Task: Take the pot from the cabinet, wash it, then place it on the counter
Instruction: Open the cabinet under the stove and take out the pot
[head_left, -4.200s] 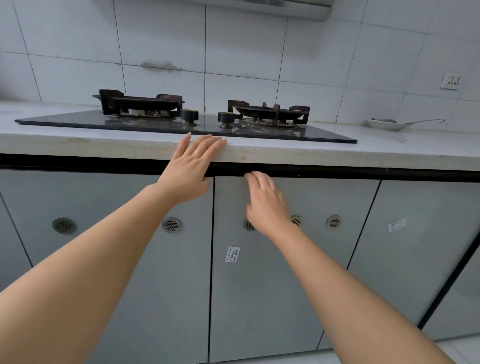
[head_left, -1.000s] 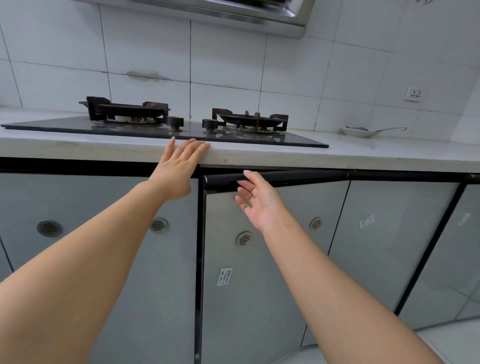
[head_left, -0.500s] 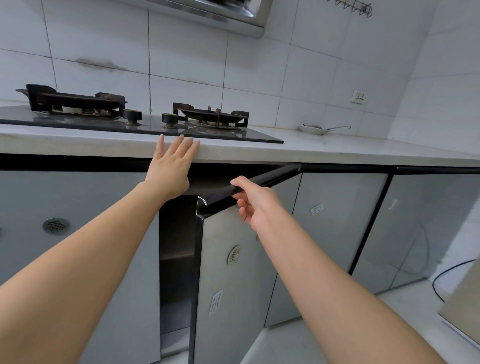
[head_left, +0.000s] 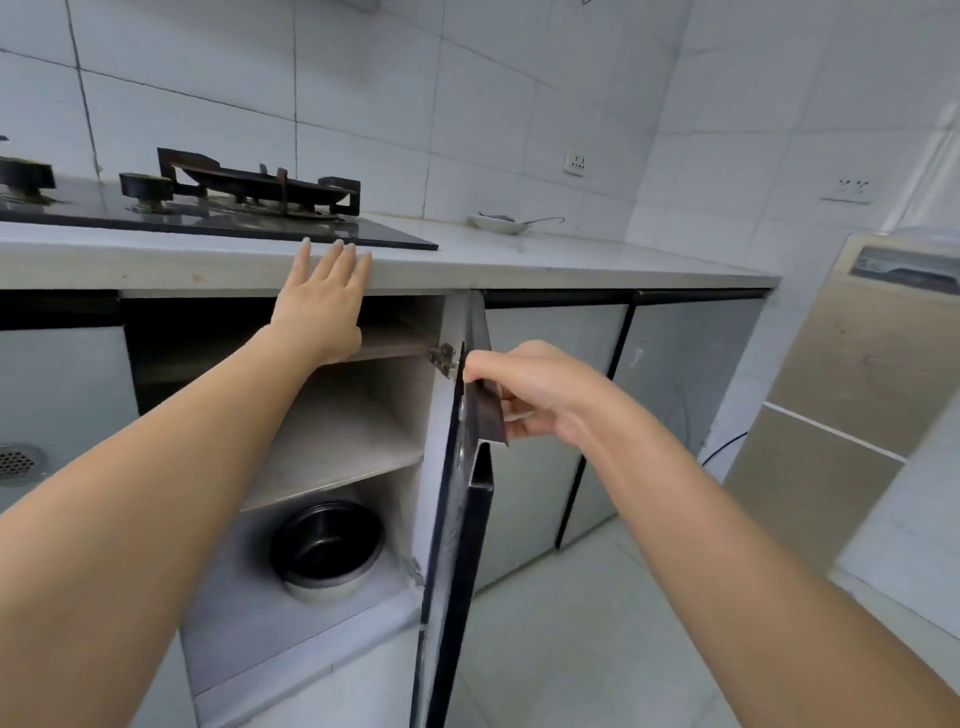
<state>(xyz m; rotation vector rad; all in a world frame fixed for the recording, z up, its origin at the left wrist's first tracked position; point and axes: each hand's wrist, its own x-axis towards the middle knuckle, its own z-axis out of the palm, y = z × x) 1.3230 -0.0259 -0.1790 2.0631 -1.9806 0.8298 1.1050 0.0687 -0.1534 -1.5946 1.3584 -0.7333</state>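
A round pot (head_left: 328, 548) with a dark inside and a silver outer wall stands on the bottom floor of the open cabinet (head_left: 332, 447), below a bare middle shelf. The cabinet door (head_left: 452, 545) is swung wide toward me, edge-on. My right hand (head_left: 535, 395) grips the dark handle strip along the door's top edge. My left hand (head_left: 324, 306) lies flat with fingers spread against the front edge of the white counter (head_left: 519, 265), above the opening.
A black gas hob (head_left: 249, 200) sits on the counter at the left. A small dish with a spoon (head_left: 501, 222) is near the back wall. Shut cabinet doors (head_left: 685, 374) continue to the right. A beige appliance (head_left: 841, 395) stands at the far right on the tiled floor.
My right hand has pulled the cabinet door from half open to wide open, baring the shelf and the pot. My left hand has stayed on the counter edge. The view has turned right.
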